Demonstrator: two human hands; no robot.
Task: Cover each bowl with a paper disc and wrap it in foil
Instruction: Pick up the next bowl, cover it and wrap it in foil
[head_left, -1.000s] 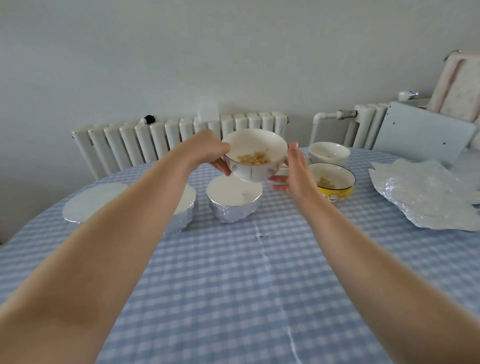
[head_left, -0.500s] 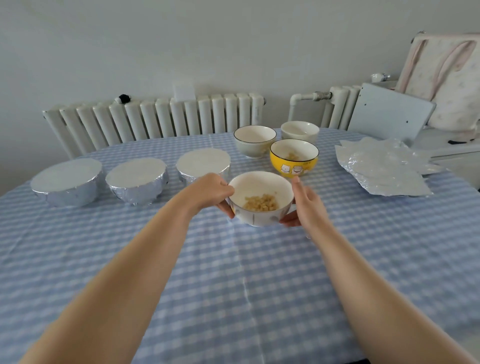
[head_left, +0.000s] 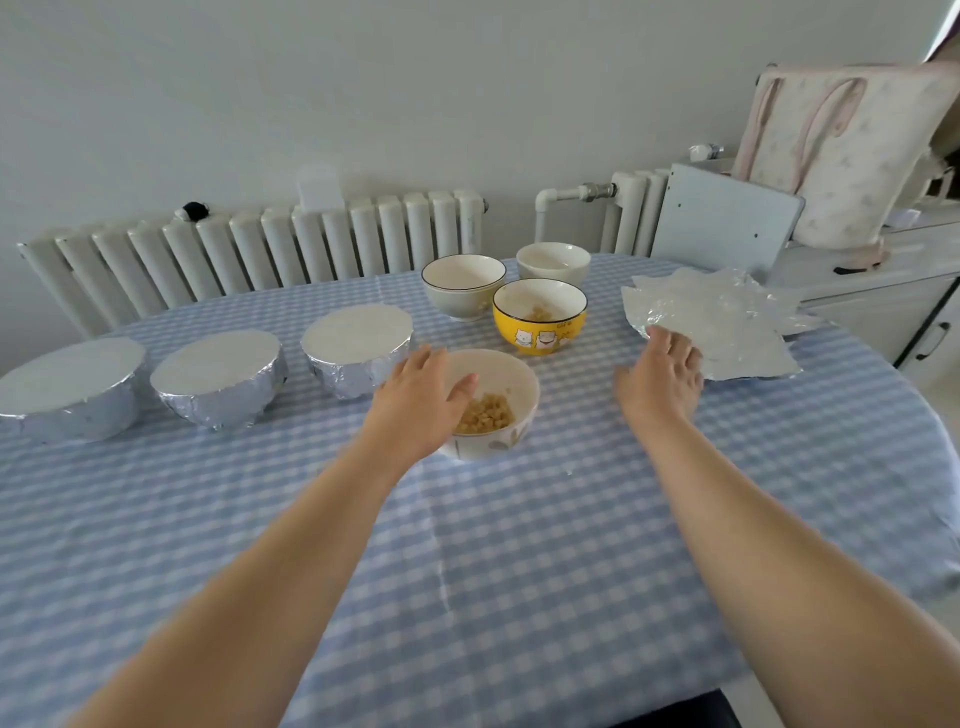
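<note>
A person's left hand rests, fingers relaxed, against the rim of a white bowl of yellow kernels on a blue checked table. The right hand reaches with straight fingers to the edge of a foil stack. Three wrapped bowls line the left; a yellow bowl and two pale bowls stand behind.

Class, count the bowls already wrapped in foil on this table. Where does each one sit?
3, in a row at the left: far-left bowl, middle bowl, and right bowl beside the left hand. None seems hidden.
</note>
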